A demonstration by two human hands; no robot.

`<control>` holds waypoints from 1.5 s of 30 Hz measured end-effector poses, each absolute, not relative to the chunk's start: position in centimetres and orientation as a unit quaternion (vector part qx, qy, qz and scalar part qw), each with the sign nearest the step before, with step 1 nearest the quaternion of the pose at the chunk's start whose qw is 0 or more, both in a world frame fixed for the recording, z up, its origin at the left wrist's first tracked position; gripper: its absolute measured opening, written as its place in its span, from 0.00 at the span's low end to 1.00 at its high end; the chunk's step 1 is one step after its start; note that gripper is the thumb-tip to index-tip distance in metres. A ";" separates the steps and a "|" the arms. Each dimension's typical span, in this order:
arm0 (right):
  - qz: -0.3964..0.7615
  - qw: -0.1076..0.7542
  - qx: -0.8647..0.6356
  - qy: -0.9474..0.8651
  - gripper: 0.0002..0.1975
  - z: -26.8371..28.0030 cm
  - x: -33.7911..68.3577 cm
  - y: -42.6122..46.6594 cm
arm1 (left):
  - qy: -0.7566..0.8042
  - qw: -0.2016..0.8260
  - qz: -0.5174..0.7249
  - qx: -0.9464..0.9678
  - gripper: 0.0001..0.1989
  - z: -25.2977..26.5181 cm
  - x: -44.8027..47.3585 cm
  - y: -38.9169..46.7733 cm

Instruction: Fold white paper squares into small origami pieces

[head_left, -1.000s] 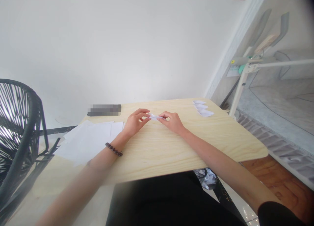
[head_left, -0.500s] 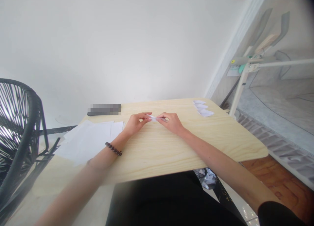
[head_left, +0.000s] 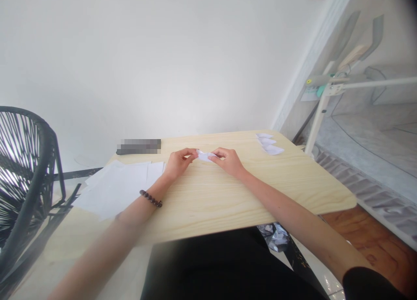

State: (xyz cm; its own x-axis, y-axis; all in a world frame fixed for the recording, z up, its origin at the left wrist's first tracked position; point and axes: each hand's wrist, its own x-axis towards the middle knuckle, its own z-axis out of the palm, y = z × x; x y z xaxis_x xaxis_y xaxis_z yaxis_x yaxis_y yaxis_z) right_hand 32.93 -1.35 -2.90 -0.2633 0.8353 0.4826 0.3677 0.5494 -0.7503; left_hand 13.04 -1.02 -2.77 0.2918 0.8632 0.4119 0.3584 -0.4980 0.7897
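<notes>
Between my two hands, above the middle of the table [head_left: 208, 204], is a small piece of folded white paper [head_left: 205, 156]. My left hand [head_left: 180, 161] pinches its left end between thumb and fingers; a dark beaded bracelet circles that wrist. The right end sits between the thumb and fingers of my right hand [head_left: 226, 158]. Its exact folds are too small to make out. Toward the far right of the table lie three folded white paper pieces [head_left: 273, 149] in a row, one behind another.
Loose white sheets [head_left: 120, 187] overlap on the table's left side. Behind them is a dark, blurred-out long object [head_left: 139, 146] near the wall. A black woven chair [head_left: 42, 152] stands at left, and a white metal frame [head_left: 317, 121] at right. Crumpled silvery material [head_left: 276, 238] shows below the front edge.
The folded paper looks wider and more spread between my hands, with more of its white face showing. My left fingertips have shifted slightly left.
</notes>
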 end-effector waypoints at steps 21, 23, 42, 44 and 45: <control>0.221 0.442 -0.415 -0.764 0.09 -2.8 32.8 -1.7 | 0.467 0.235 0.377 0.765 0.15 -2.6 13.1 -1.3; 0.217 0.439 -0.412 -0.768 0.09 -2.8 32.9 -1.7 | 0.471 0.244 0.369 0.763 0.15 -2.6 13.0 -1.2; 0.340 0.438 -0.409 -0.725 0.11 -3.5 33.1 -0.9 | 0.427 0.421 0.386 0.701 0.18 -2.9 13.1 -1.0; 0.344 0.426 -0.412 -0.728 0.12 -3.4 33.1 -1.0 | 0.425 0.434 0.375 0.701 0.18 -2.9 13.1 -1.1; 0.346 0.421 -0.413 -0.730 0.12 -3.4 33.1 -1.0 | 0.425 0.436 0.368 0.702 0.18 -2.8 13.1 -1.2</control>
